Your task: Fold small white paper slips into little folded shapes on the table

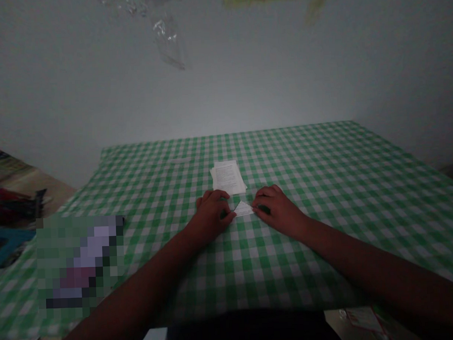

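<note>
The left hand [212, 213] and right hand [278, 211] are curled, and a small paper slip [243, 208] is pinched between them on a green checked tablecloth [335, 196]. A stack of printed sheets [228, 177] is laid just beyond.

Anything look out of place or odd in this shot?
A pixelated block covers part of the tablecloth at left, hiding whatever lies there. The stack of papers sits slightly askew to the checks. The small paper between the left hand and right hand shows nothing odd.
</note>
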{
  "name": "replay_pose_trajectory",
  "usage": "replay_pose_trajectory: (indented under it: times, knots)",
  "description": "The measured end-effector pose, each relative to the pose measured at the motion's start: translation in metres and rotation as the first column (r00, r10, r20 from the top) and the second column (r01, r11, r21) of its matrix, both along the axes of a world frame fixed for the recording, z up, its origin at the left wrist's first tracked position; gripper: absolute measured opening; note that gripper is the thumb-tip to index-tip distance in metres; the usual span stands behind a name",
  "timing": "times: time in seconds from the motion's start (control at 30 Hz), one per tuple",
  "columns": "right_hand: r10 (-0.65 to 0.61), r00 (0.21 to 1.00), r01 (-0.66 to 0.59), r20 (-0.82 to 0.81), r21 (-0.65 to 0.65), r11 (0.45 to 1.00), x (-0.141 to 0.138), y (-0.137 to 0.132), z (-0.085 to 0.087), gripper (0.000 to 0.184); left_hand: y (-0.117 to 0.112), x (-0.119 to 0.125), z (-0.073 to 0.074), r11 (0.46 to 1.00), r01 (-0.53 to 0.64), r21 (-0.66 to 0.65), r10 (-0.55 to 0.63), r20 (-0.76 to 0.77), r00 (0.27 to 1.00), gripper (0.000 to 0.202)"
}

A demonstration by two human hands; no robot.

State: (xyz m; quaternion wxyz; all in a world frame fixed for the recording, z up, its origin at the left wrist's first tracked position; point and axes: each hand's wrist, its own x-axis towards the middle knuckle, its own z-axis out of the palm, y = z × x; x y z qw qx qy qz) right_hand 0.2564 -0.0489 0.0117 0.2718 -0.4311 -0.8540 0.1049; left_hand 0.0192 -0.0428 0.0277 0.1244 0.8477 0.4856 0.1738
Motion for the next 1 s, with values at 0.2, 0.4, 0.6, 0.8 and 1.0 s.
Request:
replay_pose_trajectory:
  times: [0.2,0.4,0.6,0.8,1.0]
  knots:
    - [0.146,0.989,-0.145,0.022,-0.037,0.989,0.003,-0.001,0.009,0.008,-0.003,-0.002,0.006,0.99,0.142,0.015,-0.14,-0.087,0.986,0.033]
    - [0.177,0.981,-0.174,0.082,-0.047,0.984,0.0,-0.005,0.014,0.006,-0.011,0.007,0.008,0.949,0.316,0.014,-0.307,-0.196,0.931,0.049]
    - [0.14,0.98,-0.133,0.145,-0.053,0.99,-0.005,-0.003,0.008,0.007,-0.017,0.012,0.012,0.952,0.301,0.053,-0.283,-0.212,0.935,0.038]
    - [0.119,0.962,-0.108,0.245,-0.058,0.992,-0.009,-0.006,0.01,0.008,-0.021,0.013,0.012,0.959,0.275,0.074,-0.254,-0.215,0.943,0.037]
    - [0.119,0.945,-0.099,0.303,-0.082,0.992,-0.007,-0.014,0.015,0.008,-0.021,0.011,0.009,0.964,0.253,0.077,-0.233,-0.201,0.951,0.033]
